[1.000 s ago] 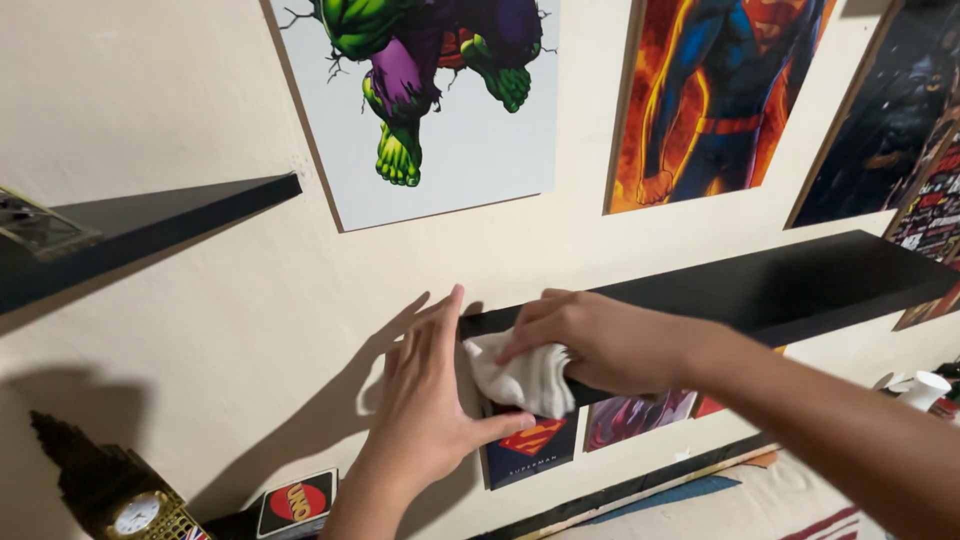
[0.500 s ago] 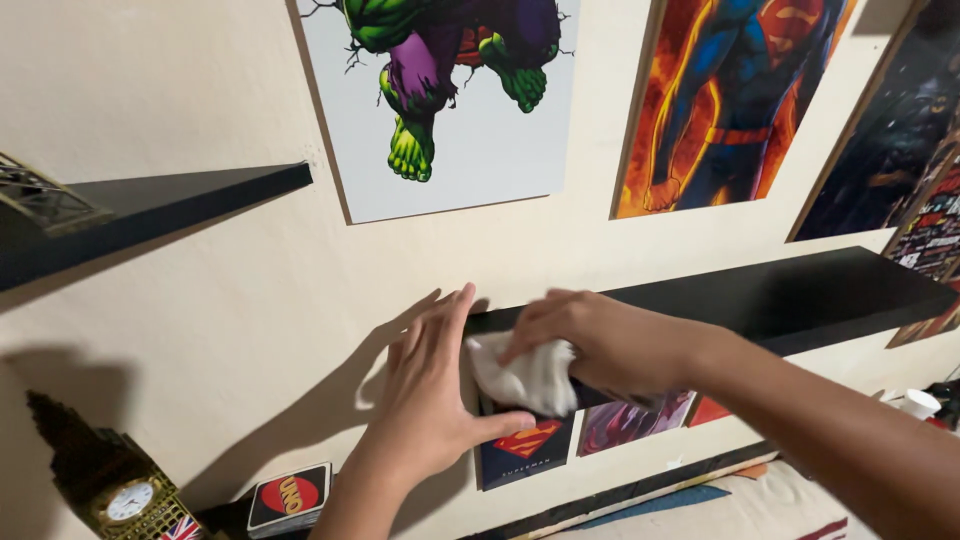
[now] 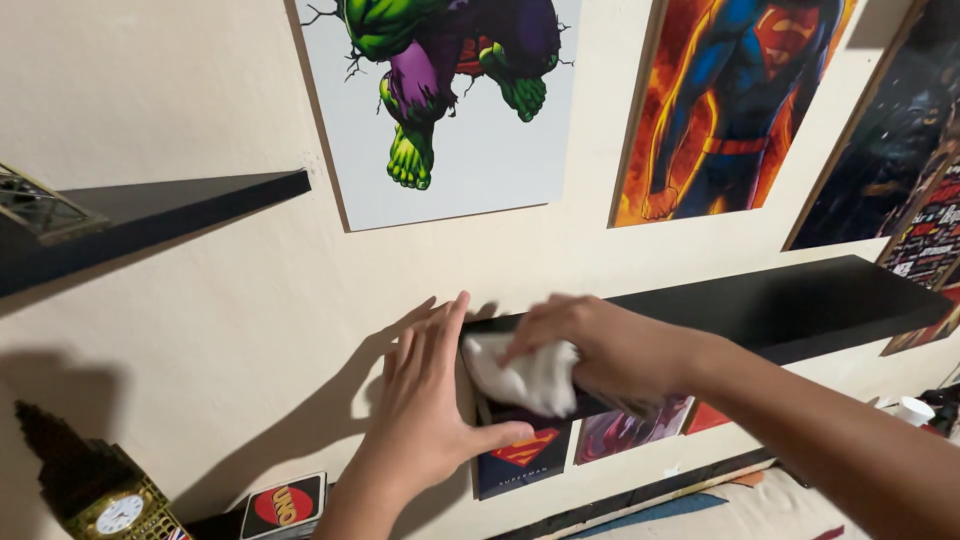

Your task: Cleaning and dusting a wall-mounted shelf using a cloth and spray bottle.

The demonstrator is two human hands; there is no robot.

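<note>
Pressing that hard on the very tip of the black wall shelf looks a bit risky to me, since it's a floating one and I can't see any bracket under it, so a heavy downward shove could tilt it or work it loose from the wall. The right hand is curled over a white cloth, fingers closed down on it, squashing it against the shelf's left end. The left hand is wide open, holding nothing, palm flat on the wall just left of the shelf end, with its thumb hooked under onto the small dark-blue card stuck below the shelf. If that thumb drags, the card could peel or go crooked, and same for the purplish card beside it if the cloth swipes low. The cloth is also loosely bunched, so it might slip out from under the fingers and drop toward the playing-card box and clock-tower model, both well down and to the left of the shelf. Cloth itself looks soft, crumpled, plain white, maybe a tissue or rag, can't tell which; no obvious dirt on it.
</note>
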